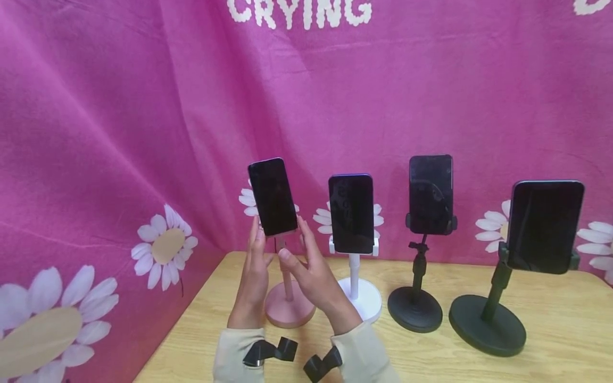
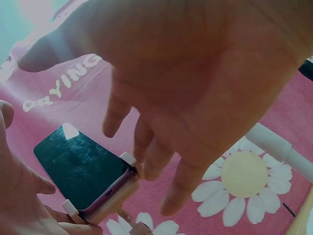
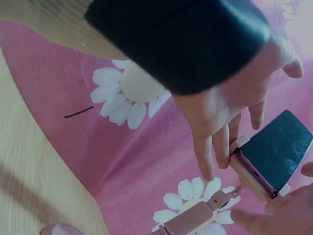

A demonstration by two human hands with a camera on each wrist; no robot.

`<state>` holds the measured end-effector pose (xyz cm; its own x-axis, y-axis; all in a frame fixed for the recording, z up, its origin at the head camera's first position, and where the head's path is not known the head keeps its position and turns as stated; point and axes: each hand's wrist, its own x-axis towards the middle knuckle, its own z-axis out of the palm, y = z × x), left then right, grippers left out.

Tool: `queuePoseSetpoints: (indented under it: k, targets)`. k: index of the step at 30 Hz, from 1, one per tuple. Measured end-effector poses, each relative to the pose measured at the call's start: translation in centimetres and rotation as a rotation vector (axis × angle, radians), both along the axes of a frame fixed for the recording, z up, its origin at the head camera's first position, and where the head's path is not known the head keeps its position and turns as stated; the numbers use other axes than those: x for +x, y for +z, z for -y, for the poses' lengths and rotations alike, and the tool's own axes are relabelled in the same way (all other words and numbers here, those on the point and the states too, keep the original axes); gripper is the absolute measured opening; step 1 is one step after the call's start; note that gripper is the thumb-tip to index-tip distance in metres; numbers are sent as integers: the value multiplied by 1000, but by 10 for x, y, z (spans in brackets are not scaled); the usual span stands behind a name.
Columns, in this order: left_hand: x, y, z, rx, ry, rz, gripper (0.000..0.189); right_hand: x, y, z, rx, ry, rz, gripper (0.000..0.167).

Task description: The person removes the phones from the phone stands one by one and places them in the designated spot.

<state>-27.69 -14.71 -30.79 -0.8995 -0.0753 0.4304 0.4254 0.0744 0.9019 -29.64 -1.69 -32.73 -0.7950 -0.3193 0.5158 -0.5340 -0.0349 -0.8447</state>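
Note:
A phone (image 1: 273, 197) with a dark screen sits tilted in the clamp of a pink phone stand (image 1: 289, 303). My left hand (image 1: 254, 279) is raised at the phone's lower left, its fingers fairly straight. On the other side, my right hand (image 1: 316, 276) reaches up with its fingertips beside the holder's right end. In the left wrist view the palm of the right hand (image 2: 195, 73) faces the camera, fingertips at the clamp arm (image 2: 128, 159). In the right wrist view the left hand's fingers (image 3: 203, 152) extend behind and beside the opposite clamp arm (image 3: 239, 142).
To the right stand a white phone stand (image 1: 366, 298), a black one (image 1: 414, 311) and a dark green one (image 1: 488, 327), each holding a phone. All are on a wooden table (image 1: 426, 361). A pink cloth (image 1: 306, 106) with daisies hangs behind and at the left.

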Motion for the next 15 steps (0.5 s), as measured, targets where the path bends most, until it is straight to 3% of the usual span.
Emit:
queuePoseSetpoints:
  k: [6, 15]
  targets:
    - [3, 0, 1, -36, -3, -38, 58, 11, 1, -2, -35, 28, -17, 79]
    - [13, 12, 7, -94, -5, 7, 60, 23, 9, -7, -57, 63, -29, 79]
